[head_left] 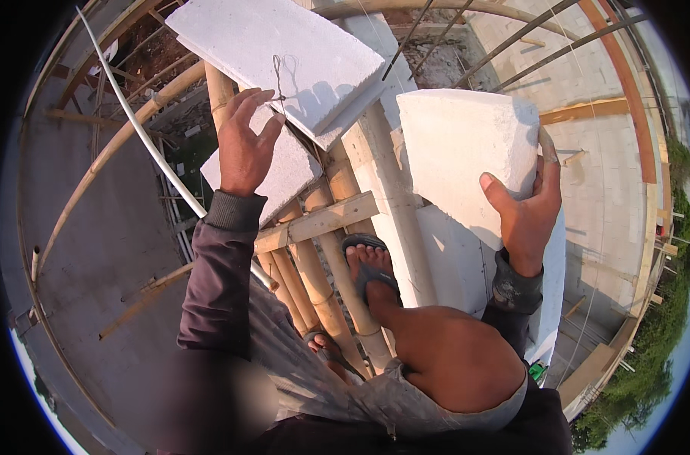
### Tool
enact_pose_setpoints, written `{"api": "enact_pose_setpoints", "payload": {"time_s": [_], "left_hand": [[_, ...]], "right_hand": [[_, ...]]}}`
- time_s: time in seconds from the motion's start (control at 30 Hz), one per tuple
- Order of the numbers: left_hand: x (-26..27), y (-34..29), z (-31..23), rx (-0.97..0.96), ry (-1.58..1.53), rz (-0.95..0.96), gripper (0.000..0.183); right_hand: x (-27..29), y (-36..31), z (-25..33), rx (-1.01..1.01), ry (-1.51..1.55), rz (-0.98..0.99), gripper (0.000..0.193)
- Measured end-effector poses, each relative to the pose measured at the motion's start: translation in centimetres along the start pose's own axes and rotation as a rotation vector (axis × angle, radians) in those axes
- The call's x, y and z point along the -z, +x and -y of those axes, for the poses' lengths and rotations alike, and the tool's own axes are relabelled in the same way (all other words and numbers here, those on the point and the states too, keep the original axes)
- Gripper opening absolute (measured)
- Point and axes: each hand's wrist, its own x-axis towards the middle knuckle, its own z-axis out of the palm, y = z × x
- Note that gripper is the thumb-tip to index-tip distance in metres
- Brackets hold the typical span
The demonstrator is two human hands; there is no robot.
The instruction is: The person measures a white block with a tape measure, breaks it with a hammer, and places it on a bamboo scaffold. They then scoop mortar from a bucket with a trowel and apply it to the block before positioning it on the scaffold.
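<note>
At the upper left, my left hand (245,142) has its thumb and fingers curled at a thin cord (279,80), which is looped and knotted. It is in front of a large white block (276,45), and its shadow falls on the block's face. Another white block (280,167) lies lower, partly behind my left wrist. On the right, my right hand (525,208) grips the end of a white block (466,144), thumb on the near face and fingers round the far edge. That block rests, slightly tilted, on the white wall top (455,243).
Bamboo poles (318,280) with a wooden crosspiece (314,224) form the platform under my sandalled feet (371,265). A pale curved pipe (144,136) crosses at left. Dark metal rods (512,45) stick out at upper right. A floor (102,303) lies far below.
</note>
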Motion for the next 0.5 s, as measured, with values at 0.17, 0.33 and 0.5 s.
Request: {"api": "enact_pose_setpoints", "payload": {"time_s": [0.17,0.33,0.5], "left_hand": [[-0.5,-0.4,5.3,0.122,0.28,0.026,0.044],[-1.8,-1.9,9.2,0.232,0.419,0.158,0.064],[-2.4,-3.4,11.1,0.368,0.476,0.288,0.076]], "right_hand": [[1.7,-1.5,0.7,0.041,-0.258,-0.097,0.089],[1.9,-2.0,0.7,0.134,-0.469,-0.125,0.086],[1.3,-1.3,0.3,0.119,-0.44,-0.111,0.085]]}}
